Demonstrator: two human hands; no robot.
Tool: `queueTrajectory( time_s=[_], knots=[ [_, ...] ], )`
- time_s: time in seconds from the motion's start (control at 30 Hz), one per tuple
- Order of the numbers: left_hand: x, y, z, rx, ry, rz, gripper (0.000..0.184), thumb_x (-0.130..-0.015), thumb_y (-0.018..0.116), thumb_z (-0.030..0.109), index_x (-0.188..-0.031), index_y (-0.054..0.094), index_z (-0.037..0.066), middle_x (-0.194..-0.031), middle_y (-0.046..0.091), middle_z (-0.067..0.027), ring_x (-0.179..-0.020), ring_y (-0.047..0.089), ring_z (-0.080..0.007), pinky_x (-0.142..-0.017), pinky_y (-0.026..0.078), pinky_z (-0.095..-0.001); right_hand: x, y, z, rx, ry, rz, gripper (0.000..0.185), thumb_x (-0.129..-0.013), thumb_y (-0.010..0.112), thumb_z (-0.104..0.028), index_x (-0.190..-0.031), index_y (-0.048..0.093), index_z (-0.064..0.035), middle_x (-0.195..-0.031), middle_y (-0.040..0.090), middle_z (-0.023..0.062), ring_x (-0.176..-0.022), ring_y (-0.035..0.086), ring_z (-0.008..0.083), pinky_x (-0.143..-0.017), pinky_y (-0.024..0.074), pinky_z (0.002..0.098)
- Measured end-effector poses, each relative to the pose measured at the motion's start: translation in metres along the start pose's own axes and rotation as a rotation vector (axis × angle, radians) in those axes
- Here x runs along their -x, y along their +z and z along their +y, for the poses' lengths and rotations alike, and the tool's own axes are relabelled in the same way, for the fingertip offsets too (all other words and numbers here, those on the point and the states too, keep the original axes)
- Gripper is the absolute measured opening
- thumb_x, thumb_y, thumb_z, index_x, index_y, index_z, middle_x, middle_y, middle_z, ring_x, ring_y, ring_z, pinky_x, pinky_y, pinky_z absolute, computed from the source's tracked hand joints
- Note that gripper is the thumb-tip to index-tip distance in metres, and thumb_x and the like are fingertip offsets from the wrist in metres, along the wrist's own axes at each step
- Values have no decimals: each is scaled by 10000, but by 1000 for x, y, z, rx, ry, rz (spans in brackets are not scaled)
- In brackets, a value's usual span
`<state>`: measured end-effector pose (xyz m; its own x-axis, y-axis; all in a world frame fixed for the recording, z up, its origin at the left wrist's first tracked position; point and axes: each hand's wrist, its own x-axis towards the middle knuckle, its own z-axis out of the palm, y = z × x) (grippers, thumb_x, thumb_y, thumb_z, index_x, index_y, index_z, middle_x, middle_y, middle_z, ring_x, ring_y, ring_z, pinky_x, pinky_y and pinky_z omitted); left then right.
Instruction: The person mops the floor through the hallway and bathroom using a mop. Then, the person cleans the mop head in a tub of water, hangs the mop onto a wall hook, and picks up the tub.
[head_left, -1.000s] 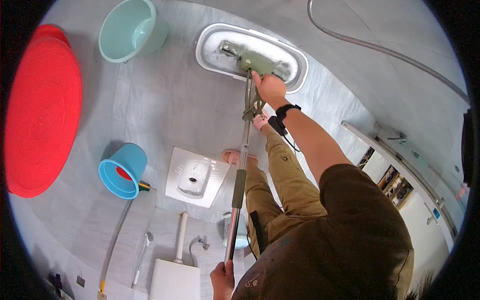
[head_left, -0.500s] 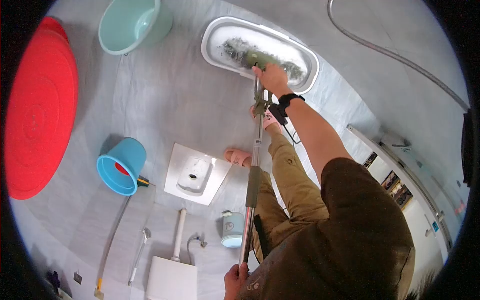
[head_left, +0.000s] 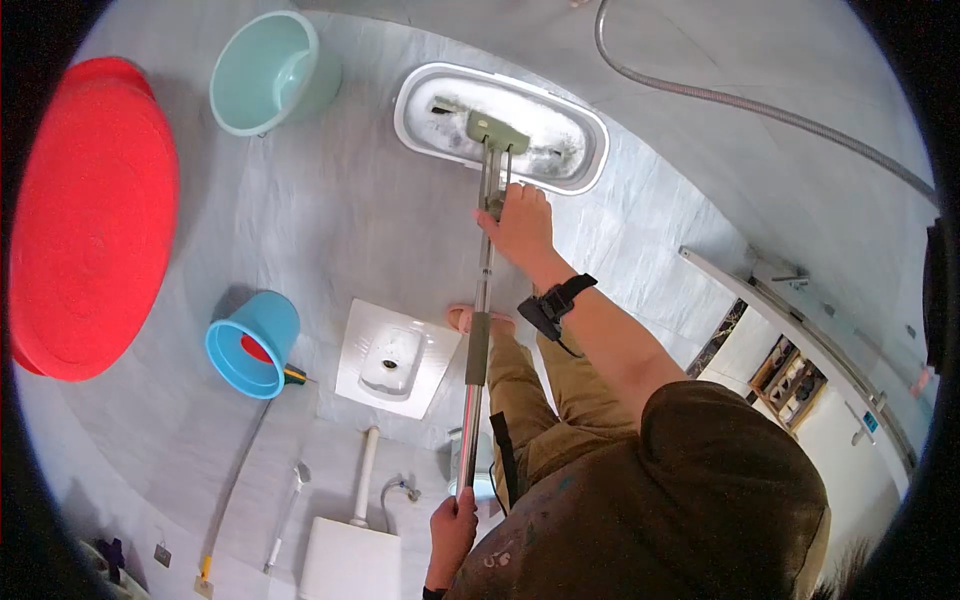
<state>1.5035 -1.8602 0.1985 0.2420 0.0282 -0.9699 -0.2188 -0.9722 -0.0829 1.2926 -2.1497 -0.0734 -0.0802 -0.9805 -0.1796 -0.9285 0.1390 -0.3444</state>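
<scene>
A squeeze mop with a metal pole (head_left: pixel 484 270) and a green head (head_left: pixel 497 131) runs from the basin toward my body. Its head rests in a long grey-white basin (head_left: pixel 402 112) filled with white foam and some dark bits. My right hand (head_left: pixel 520 225), with a black strap and device at the wrist, is closed around the mop's mechanism just below the head. Near the pole's other end, my left hand (head_left: pixel 453 535) is wrapped round the metal handle. A green grip sleeve (head_left: pixel 478 350) lies between the two hands.
A large red tub (head_left: pixel 95 230), a pale green bucket (head_left: pixel 270 75) and a blue bucket (head_left: pixel 255 345) stand at left. A squat toilet (head_left: pixel 395 358) is set in the floor near my feet. A hose (head_left: pixel 740 98) hangs at upper right, beyond the door (head_left: pixel 800 350).
My right hand has moved from the mop head down toward me, onto the mechanism below it. The green head now shows more fully in the foam. My left hand stays on the handle.
</scene>
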Motion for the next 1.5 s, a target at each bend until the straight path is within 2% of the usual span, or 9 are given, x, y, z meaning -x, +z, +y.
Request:
queueTrajectory(
  time_s=[0.27, 0.37, 0.43, 0.53, 0.6, 1.0, 1.13, 1.37, 1.5],
  knots=[
    [7, -12, 1, -185, -6, 41, 475, -923, 527, 423, -709, 570, 2, -523, 517, -58, -490, 478, -125, -481, 384, -300, -89, 52, 45, 13, 68, 0, 552, -845, 548, -526, -874, 586, 24, -896, 604, 210, -882, 578, 371, -746, 466, 456],
    [17, -7, 20, -72, -45, 2, 463, -927, 522, 422, -717, 565, 11, -538, 528, -54, -489, 494, -132, -491, 399, -298, -126, 52, 54, -25, 224, -391, 714, -865, 412, -640, -897, 632, 39, -962, 637, 226, -948, 601, 371, -771, 487, 446],
    [15, -6, 19, -82, -89, -4, 461, -929, 523, 406, -703, 548, 6, -543, 526, -49, -495, 485, -119, -488, 393, -290, -140, 56, 55, -10, 256, -660, 728, -896, 338, -625, -1129, 603, 12, -1181, 587, 209, -1088, 562, 358, -913, 442, 444],
    [28, -14, 38, -154, -116, -25, 433, -948, 506, 389, -752, 561, 6, -605, 512, -27, -571, 438, -116, -522, 362, -291, -136, 117, 90, -167, 68, -670, 716, -899, 342, -610, -1135, 605, 12, -1178, 583, 224, -1114, 541, 375, -939, 424, 442],
    [27, -20, 34, -163, -124, -21, 428, -948, 508, 383, -759, 565, 3, -611, 513, -27, -572, 437, -117, -524, 366, -295, -132, 128, 87, -197, 190, -743, 719, -886, 362, -618, -1154, 598, 5, -1188, 577, 228, -1138, 521, 383, -960, 406, 444],
    [40, -27, -31, -137, -24, -26, 485, -915, 527, 432, -738, 591, -15, -585, 557, -97, -549, 534, -183, -527, 416, -348, -64, 19, 41, 68, 251, -279, 686, -818, 503, -646, -1064, 587, -11, -1059, 591, 207, -1085, 526, 382, -900, 446, 460],
    [62, -31, -55, -184, 1, -3, 509, -897, 547, 463, -736, 592, -18, -600, 570, -129, -570, 545, -214, -547, 421, -368, -34, -37, 10, 8, 283, -371, 751, -820, 505, -643, -1197, 509, 6, -1217, 508, 213, -1186, 462, 352, -956, 405, 453],
    [26, -19, -148, -127, 200, 102, 617, -880, 517, 554, -666, 524, -25, -569, 519, -185, -545, 519, -287, -524, 381, -414, 42, -102, -36, -108, 198, -315, 731, -805, 535, -635, -1097, 536, 35, -1118, 544, 208, -1081, 507, 348, -908, 412, 455],
    [57, -32, -124, -370, 335, 215, 608, -883, 509, 543, -646, 516, -17, -571, 522, -217, -551, 512, -387, -514, 376, -448, 92, -116, -45, -206, 184, -193, 717, -756, 600, -629, -1002, 547, 43, -1050, 569, 219, -1024, 525, 369, -852, 432, 450]
  ],
)
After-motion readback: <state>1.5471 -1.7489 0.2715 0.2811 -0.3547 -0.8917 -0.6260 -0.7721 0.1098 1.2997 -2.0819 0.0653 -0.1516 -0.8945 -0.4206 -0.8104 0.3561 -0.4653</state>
